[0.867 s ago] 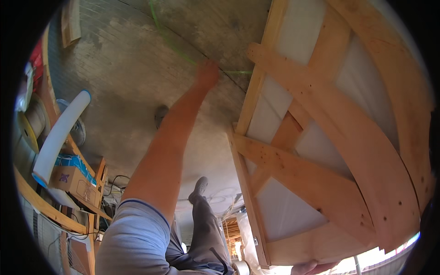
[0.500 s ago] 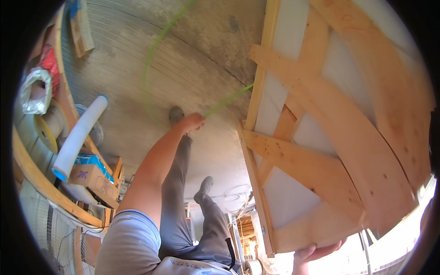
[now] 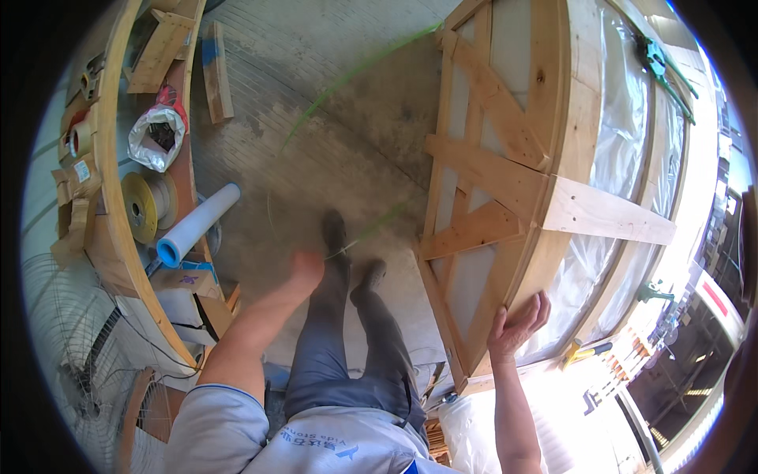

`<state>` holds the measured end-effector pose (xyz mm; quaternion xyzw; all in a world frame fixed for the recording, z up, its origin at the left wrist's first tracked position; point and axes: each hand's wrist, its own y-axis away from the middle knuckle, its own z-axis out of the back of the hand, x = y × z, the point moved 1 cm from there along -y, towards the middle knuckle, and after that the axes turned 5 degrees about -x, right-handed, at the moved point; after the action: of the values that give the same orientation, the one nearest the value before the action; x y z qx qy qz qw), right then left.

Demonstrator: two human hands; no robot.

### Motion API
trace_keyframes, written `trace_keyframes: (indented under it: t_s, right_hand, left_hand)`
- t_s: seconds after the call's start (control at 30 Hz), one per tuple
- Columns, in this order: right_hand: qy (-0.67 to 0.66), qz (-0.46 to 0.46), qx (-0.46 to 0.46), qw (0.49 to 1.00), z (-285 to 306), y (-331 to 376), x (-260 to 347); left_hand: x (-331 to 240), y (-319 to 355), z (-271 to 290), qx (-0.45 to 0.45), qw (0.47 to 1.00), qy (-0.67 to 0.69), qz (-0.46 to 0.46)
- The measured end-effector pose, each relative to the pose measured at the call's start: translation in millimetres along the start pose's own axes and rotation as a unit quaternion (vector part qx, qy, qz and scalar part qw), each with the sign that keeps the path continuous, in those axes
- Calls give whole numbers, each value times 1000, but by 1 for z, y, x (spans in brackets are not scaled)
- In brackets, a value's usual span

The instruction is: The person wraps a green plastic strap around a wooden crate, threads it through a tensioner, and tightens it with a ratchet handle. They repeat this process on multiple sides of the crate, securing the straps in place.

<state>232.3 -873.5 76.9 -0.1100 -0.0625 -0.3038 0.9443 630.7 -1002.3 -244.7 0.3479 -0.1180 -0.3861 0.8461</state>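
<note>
Pulling back, my left hand now grips the thin green strap over grey concrete floor; right hand, fingers spread, braces the plastic-wrapped wooden crate.

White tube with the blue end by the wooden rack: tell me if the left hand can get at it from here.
Probably yes: the left hand is beside the white tube, with bare floor between.

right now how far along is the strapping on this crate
Done: the wooden crate is framed, lined with plastic sheet, and a green tensioner sits on its top. In hand: the left hand holds the green strap lying across the floor; the right hand braces the crate's corner. Left: that strap is not yet around the crate.
</note>
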Motion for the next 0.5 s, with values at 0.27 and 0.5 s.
trace_keyframes:
  t_s: [0.27, 0.5]
  right_hand:
    - [-16, 2, -11, 1000, 8, 3, 1]
    - [-28, -14, 0, 1000, 15, 7, -1]
  left_hand:
    - [-18, 68, 116, -44, 993, 94, -60]
    - [-27, 124, 244, -213, 975, -8, -63]
